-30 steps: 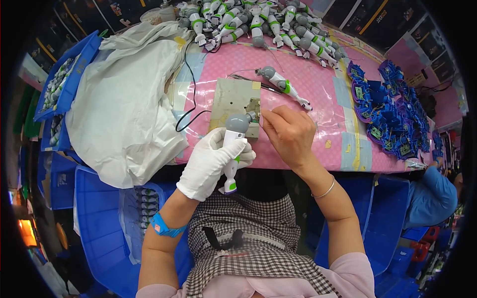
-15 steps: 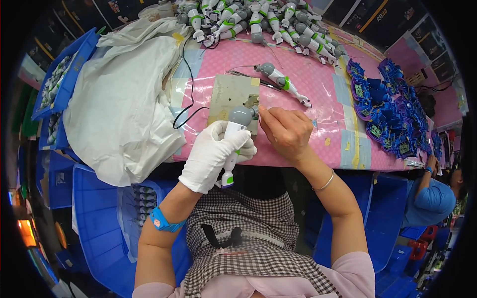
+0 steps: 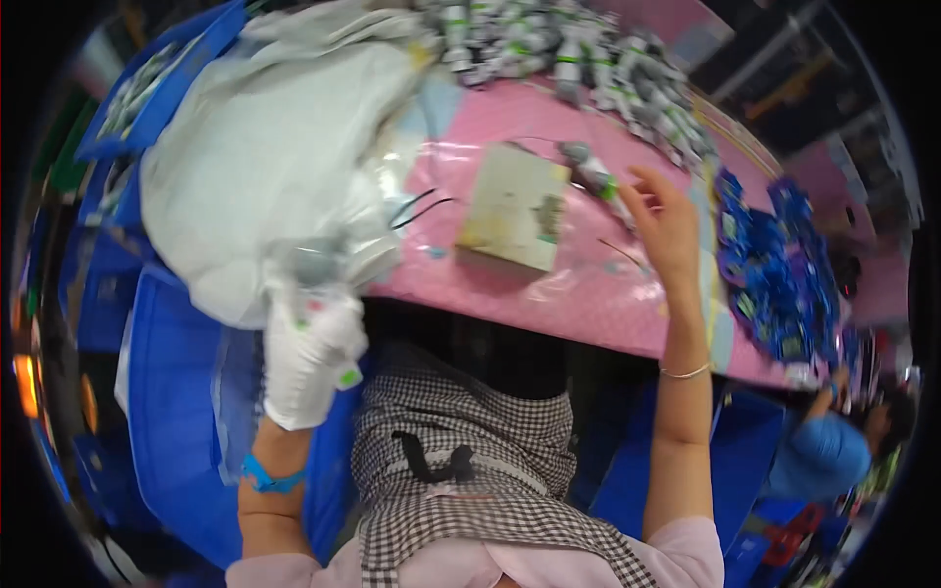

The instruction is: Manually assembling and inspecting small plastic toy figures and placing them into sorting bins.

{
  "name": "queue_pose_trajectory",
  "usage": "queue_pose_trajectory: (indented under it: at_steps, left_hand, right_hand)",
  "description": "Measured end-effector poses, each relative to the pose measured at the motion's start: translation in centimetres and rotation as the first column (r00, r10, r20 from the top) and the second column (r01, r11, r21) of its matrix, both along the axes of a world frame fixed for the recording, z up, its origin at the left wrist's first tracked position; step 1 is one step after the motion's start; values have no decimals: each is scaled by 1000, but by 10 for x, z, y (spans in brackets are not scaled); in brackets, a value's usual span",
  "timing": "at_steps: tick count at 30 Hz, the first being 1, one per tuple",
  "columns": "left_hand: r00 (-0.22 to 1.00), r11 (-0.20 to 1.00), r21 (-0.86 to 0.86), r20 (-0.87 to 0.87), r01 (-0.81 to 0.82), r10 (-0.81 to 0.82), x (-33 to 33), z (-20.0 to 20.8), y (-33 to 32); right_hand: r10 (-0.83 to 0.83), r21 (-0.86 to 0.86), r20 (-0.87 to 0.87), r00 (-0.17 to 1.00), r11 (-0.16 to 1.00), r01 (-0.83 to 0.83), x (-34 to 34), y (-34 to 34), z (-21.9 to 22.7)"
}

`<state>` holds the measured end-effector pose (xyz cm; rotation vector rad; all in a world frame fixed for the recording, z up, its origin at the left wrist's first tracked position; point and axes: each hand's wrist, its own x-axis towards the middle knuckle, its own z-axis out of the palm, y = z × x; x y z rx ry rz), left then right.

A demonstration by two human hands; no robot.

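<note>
My left hand (image 3: 312, 358), in a white glove, is closed around a white toy limb with a grey rounded end (image 3: 319, 261). The limb's green-marked tip pokes out below the fingers; motion blurs it. This hand is at the front edge of the white plastic sheet (image 3: 255, 157), left of the pink table (image 3: 490, 304). My bare right hand (image 3: 667, 225) hovers over the table's right part, fingers loosely apart and nothing visible in them. Just left of it lies another toy limb (image 3: 585, 165), partly hidden by the fingers. A pale block fixture (image 3: 510, 206) stands mid-table.
A heap of similar limbs (image 3: 569, 49) covers the back. Blue molded parts with circuit boards (image 3: 774, 265) lie at the right. Blue bins (image 3: 172, 392) stand at the left and below the table. A co-worker in a blue shirt (image 3: 828, 451) sits far right.
My left hand has carried the toy limb left, away from the block fixture, to the plastic sheet. My right hand has left the limb's grey end and moved right and up, its fingers opening. The view has shifted.
</note>
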<state>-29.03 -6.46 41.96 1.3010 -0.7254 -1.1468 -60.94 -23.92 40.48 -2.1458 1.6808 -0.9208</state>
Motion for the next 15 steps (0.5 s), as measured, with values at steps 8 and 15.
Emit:
queue_pose_trajectory:
  at_steps: [8, 15]
  left_hand:
    - [545, 472, 282, 306, -835, 781, 237, -235, 198]
    - [582, -80, 645, 730, -760, 358, 281, -414, 429]
  right_hand:
    - [153, 533, -15, 988, 837, -121, -102, -94, -30]
    - [154, -334, -798, 583, 693, -639, -128, -123, -24]
